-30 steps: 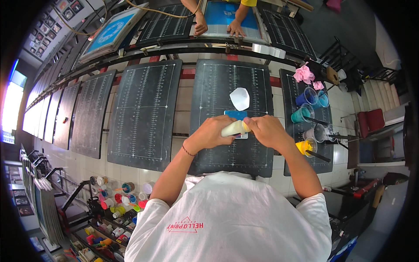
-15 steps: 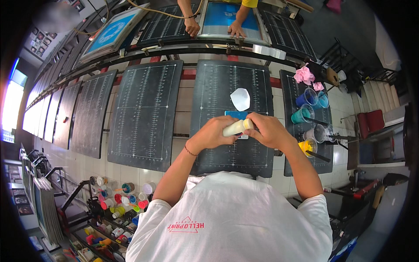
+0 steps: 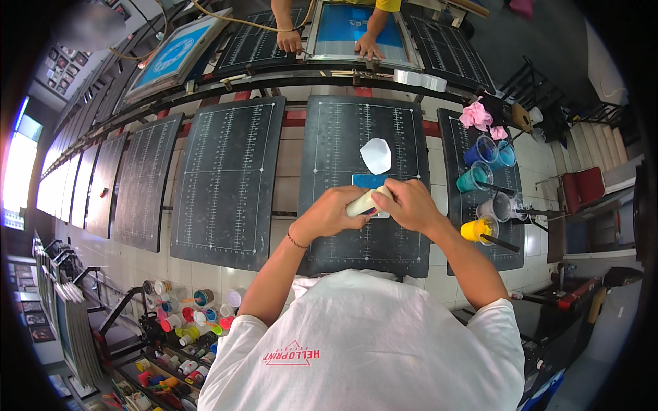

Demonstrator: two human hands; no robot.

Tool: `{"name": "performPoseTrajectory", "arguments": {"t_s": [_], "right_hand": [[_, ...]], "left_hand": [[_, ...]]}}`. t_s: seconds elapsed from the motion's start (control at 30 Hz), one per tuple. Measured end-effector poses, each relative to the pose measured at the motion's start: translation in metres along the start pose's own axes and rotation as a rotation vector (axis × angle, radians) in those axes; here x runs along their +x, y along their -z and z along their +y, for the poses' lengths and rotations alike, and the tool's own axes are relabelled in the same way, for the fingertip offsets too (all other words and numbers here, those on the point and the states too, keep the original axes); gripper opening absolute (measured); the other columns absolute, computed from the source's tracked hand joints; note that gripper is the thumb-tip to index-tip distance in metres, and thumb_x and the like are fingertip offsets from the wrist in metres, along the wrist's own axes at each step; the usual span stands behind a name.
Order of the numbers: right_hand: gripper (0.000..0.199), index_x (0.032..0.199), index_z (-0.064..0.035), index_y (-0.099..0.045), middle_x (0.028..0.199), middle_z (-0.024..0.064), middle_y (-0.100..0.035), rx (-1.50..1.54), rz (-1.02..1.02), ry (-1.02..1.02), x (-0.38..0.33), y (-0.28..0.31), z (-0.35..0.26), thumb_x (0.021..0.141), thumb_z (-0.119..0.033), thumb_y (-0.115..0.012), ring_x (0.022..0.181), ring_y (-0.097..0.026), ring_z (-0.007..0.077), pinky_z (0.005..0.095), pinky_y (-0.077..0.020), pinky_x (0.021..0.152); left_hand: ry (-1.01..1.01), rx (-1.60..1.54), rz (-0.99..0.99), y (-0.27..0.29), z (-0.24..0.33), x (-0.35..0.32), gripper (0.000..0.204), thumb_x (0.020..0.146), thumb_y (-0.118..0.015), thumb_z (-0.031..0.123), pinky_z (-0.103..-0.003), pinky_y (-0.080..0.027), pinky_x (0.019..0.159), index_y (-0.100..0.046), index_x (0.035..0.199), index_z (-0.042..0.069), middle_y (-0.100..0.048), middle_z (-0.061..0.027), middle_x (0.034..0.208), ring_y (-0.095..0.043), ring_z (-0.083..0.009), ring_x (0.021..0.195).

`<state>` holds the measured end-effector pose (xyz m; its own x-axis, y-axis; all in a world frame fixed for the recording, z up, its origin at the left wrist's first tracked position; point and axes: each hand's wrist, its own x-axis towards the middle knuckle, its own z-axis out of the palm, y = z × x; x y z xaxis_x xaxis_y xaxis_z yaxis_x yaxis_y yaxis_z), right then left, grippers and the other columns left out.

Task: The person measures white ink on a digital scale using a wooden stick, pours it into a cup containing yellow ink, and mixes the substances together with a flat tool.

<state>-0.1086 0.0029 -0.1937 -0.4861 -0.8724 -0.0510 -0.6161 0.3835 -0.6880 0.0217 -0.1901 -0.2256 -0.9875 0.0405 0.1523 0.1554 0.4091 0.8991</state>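
Holding almost the same pose as a second ago, both hands are meeting over the middle black platen (image 3: 363, 178), with the cream-coloured roll (image 3: 361, 203) pinched between them. The left hand (image 3: 331, 211) is wrapping its fingers round the roll's near end, and the right hand (image 3: 404, 204) is closing over the far end; the hands have shifted only a touch, so the work looks to be staying at the same step. Under the roll a blue rectangular piece (image 3: 369, 181) is lying flat on the platen, and a white rounded patch (image 3: 376, 155) is resting just beyond it. To the right, cups of blue, teal and yellow ink (image 3: 480, 178) are standing on the next platen, near a bunched pink rag (image 3: 476, 116). Across the rail, another person's hands (image 3: 370, 46) are pressing on a blue-meshed screen frame (image 3: 356, 27). Small coloured pots (image 3: 185, 318) are crowding a rack at lower left.
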Motion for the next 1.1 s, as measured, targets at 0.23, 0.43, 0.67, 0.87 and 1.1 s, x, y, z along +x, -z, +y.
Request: {"name": "performPoseTrajectory", "arguments": {"t_s": [0.23, 0.43, 0.67, 0.87, 1.1], "right_hand": [[0.057, 0.078, -0.0036, -0.064, 0.063, 0.0151, -0.064, -0.115, 0.061, 0.084, -0.004, -0.002, -0.009, 0.096, -0.058, -0.059, 0.063, -0.065, 0.038, 0.0453, -0.0494, 0.06], [0.054, 0.072, -0.0062, -0.064, 0.061, 0.0138, -0.063, -0.225, 0.092, 0.26, 0.001, -0.026, 0.012, 0.092, -0.056, -0.058, 0.057, -0.064, 0.0377, 0.0475, -0.0494, 0.055], [0.057, 0.06, -0.0081, -0.066, 0.06, 0.0136, -0.064, -0.294, 0.229, -0.008, 0.003, -0.039, -0.008, 0.093, -0.053, -0.055, 0.057, -0.065, 0.0372, 0.0473, -0.0493, 0.052], [0.051, 0.064, -0.0049, -0.07, 0.058, 0.0149, -0.064, -0.425, 0.288, 0.189, 0.003, -0.053, -0.001, 0.09, -0.048, -0.06, 0.055, -0.064, 0.0326, 0.0467, -0.046, 0.047], [0.058, 0.09, -0.0013, -0.068, 0.071, 0.0175, -0.069, -0.112, 0.253, -0.239, -0.049, -0.029, -0.014, 0.087, -0.059, -0.065, 0.061, -0.066, 0.0371, 0.0489, -0.0495, 0.056]], "left_hand": [[0.032, 0.034, -0.016, 0.003, 0.002, -0.006, 0.037, 0.075, -0.076, 0.015, -0.039, -0.052, 0.072, -0.069, 0.108, -0.001, -0.067, -0.0153, 0.088, -0.063, -0.0256, 0.075], [0.196, 0.145, -0.115, -0.013, -0.001, -0.013, 0.043, 0.077, -0.08, 0.026, -0.044, -0.053, 0.072, -0.065, 0.109, 0.002, -0.07, -0.018, 0.083, -0.07, -0.039, 0.079], [0.091, 0.268, 0.043, -0.03, -0.037, -0.016, 0.042, 0.075, -0.085, 0.025, -0.045, -0.054, 0.069, -0.063, 0.103, 0.002, -0.071, -0.0202, 0.086, -0.071, -0.0415, 0.08], [0.021, 0.248, 0.101, -0.044, -0.047, -0.022, 0.038, 0.077, -0.082, 0.016, -0.042, -0.052, 0.068, -0.062, 0.104, -0.001, -0.069, -0.02, 0.082, -0.068, -0.0392, 0.073], [-0.047, 0.184, 0.222, -0.077, -0.037, -0.012, 0.041, 0.082, -0.08, 0.014, -0.038, -0.051, 0.077, -0.06, 0.113, -0.004, -0.067, -0.0158, 0.097, -0.065, -0.0284, 0.086]]}}
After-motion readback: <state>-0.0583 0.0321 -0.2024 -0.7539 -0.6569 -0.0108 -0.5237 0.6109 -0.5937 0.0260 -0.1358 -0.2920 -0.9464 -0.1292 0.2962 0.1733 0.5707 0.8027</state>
